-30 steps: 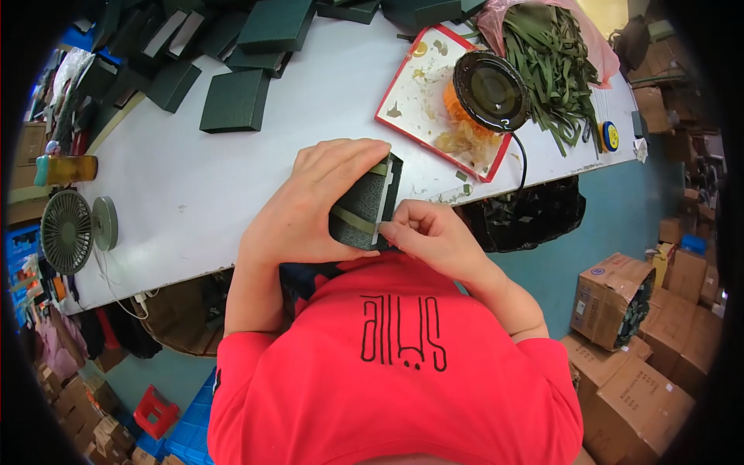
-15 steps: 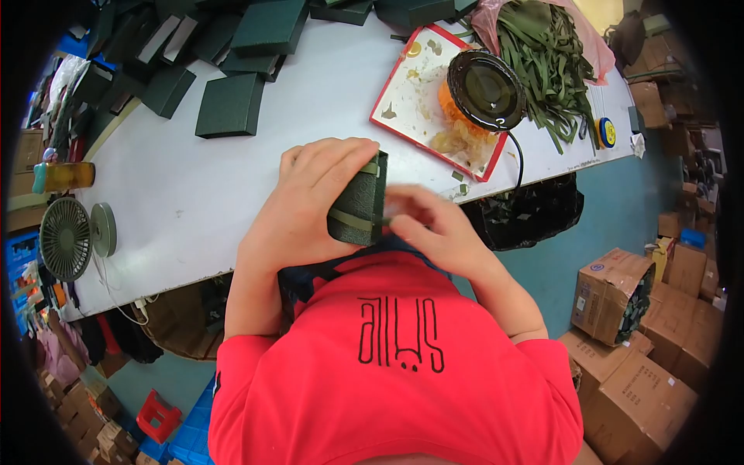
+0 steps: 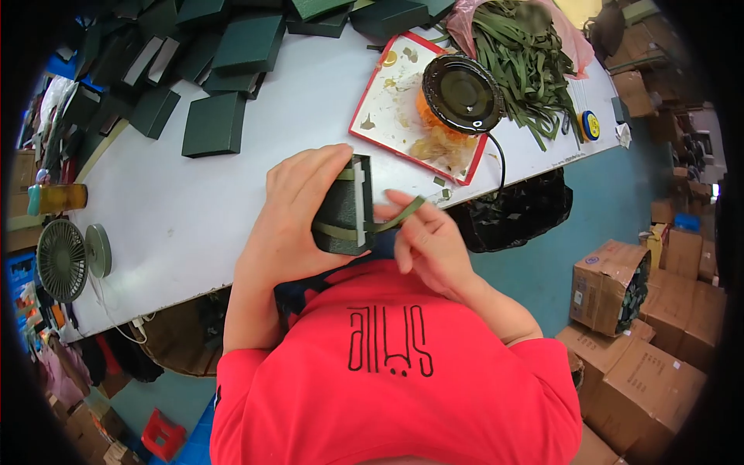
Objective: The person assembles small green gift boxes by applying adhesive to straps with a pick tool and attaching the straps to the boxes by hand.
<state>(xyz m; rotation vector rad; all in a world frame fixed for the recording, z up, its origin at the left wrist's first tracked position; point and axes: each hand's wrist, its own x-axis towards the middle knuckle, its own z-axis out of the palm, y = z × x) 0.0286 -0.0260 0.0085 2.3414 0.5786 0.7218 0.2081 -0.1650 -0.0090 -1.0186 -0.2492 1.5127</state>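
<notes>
My left hand (image 3: pixel 291 213) is closed around a small dark green box (image 3: pixel 339 213), holding it tilted above the table's front edge, with the thumb below and the fingers along its far side. Green ribbon bands cross the box, and a pale inner edge shows on its right side. From that side a loose end of green ribbon (image 3: pixel 397 218) sticks out to the right. My right hand (image 3: pixel 434 244) has its fingers bent at this ribbon and seems to pinch it; the exact contact is partly hidden.
Several dark green boxes (image 3: pixel 213 124) lie at the table's back left. A red-edged tray (image 3: pixel 380 116) carries a round black-topped pot (image 3: pixel 463 93) with a cord. Beyond it lies a heap of green ribbons (image 3: pixel 519 70). A fan (image 3: pixel 63 260) stands left; cartons (image 3: pixel 647 395) are stacked right.
The ribbon end has come out to the right of the box with my right hand. The box has turned slightly, showing its pale inner edge. The whole view has shifted a little.
</notes>
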